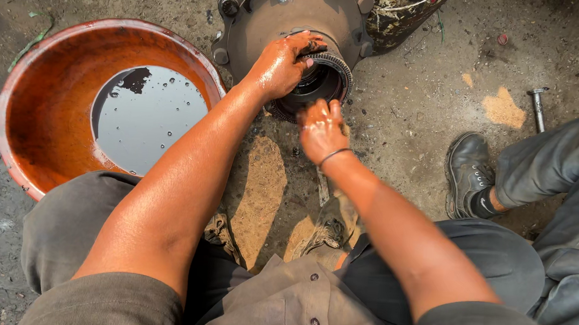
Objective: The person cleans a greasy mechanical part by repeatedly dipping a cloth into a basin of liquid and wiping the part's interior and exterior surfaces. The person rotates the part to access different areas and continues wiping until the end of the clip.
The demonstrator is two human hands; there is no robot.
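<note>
Plainly, the grip is the weak point: both hands shine with oil, so in my judgement the ring could slip or cock sideways under them, and a fingertip could get nipped against its ridged edge. The right hand (323,128) is nearest, a dark band on its wrist, its fingers curled down onto the near rim of the dark toothed ring (321,81); whether they pinch the rim or only press on it I cannot tell. The left hand (283,63) lies just beyond, draped over the far-left side of the same ring, fingers bent over the edge and into the opening, closed loosely on it rather than clenched. So the ring sits between the two hands, touching both, seated in the round metal hub (272,14) that stands on the gritty ground beyond the left hand. Left of the left forearm rests a wide orange basin (45,101) with a pool of black oil; a careless elbow could tip or splash it. Right of the right arm, another person's black shoe (466,170), and farther off a bolt (538,107), lie well apart.
</note>
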